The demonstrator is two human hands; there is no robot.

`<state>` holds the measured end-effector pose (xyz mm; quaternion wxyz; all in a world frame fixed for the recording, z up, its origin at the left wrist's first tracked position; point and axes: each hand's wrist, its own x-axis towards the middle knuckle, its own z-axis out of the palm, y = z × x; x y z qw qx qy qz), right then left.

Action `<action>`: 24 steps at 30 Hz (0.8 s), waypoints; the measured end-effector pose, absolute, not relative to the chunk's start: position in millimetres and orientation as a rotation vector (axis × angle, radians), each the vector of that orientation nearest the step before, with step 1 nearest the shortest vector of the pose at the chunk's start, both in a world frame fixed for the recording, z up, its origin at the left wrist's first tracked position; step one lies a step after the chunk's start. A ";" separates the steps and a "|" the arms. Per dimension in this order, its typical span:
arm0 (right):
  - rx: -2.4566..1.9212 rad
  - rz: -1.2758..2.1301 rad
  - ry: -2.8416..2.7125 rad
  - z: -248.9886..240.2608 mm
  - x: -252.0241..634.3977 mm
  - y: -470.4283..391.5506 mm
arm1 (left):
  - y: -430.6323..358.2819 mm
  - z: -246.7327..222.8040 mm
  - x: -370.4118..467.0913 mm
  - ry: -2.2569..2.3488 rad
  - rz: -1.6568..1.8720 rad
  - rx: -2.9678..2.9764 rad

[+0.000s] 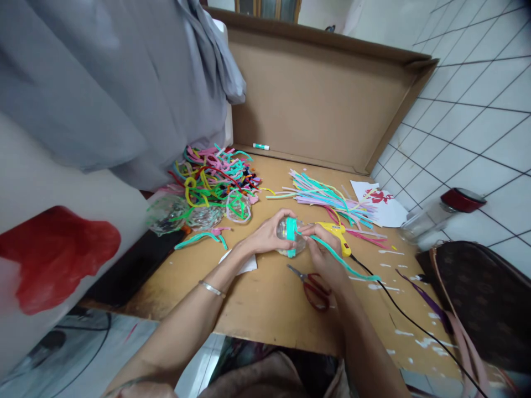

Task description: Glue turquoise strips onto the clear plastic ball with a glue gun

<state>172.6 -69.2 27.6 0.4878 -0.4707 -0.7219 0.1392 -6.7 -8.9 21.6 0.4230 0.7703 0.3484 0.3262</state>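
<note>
My left hand (266, 234) is closed around a small clear plastic container (282, 228), holding it above the table. A teal fuzzy band (291, 237) runs around the container's middle. With its fingers pinched, my right hand (327, 251) grips a teal pipe cleaner (352, 270) at the container's right side; the long loose end trails off to the right past the wrist. Red-handled scissors (317, 292) lie just below my hands. Partly hidden behind my right hand is a yellow glue gun (341, 237), its black cord running toward the lower right.
A tangled heap of coloured pipe cleaners (215, 177) lies at left, straight ones (327, 196) at back right. Cardboard (319, 94) stands behind. A glass bottle (431, 218) and brown bag (485, 298) sit at right. A glue stick (261, 146) lies near the cardboard.
</note>
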 end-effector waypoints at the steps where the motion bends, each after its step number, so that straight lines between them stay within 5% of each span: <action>1: -1.143 0.335 -1.754 27.8 172.5 -69.1 | -9.3 22.4 -6.8 0.876 0.813 1.933; 24: -1.183 0.369 -1.700 25.8 169.6 -69.4 | -7.4 18.2 -7.0 0.834 0.821 1.909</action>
